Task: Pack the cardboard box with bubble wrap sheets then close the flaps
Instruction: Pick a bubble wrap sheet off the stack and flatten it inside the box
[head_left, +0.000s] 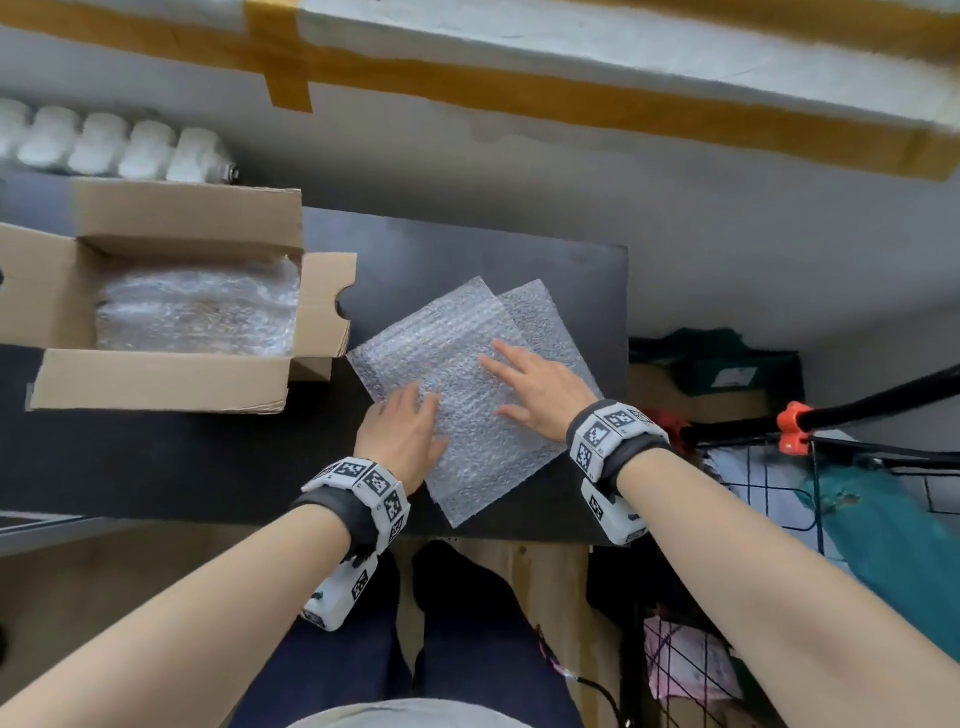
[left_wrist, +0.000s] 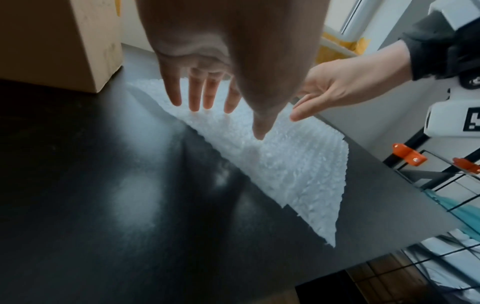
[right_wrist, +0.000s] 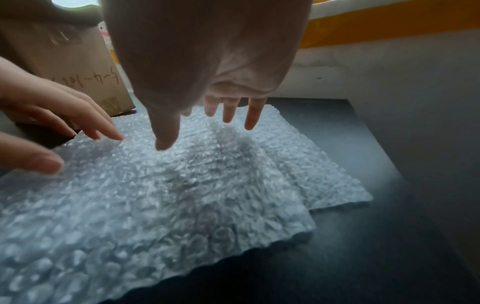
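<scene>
An open cardboard box (head_left: 166, 379) stands at the left of the black table (head_left: 156, 457), with bubble wrap (head_left: 197, 306) inside and all flaps spread out. Two overlapping bubble wrap sheets (head_left: 467, 353) (right_wrist: 207, 185) (left_wrist: 285, 164) lie flat to its right. My left hand (head_left: 405, 421) (left_wrist: 207, 98) hovers with straight fingers at the sheets' left edge. My right hand (head_left: 530, 384) (right_wrist: 223, 115) stretches out flat just above the top sheet. Neither hand holds anything.
A row of white rolls (head_left: 104, 143) lies behind the box against the wall. To the right of the table, a wire rack (head_left: 779, 488) with an orange clamp (head_left: 792, 426) holds teal and pink items. My legs show below the table's near edge.
</scene>
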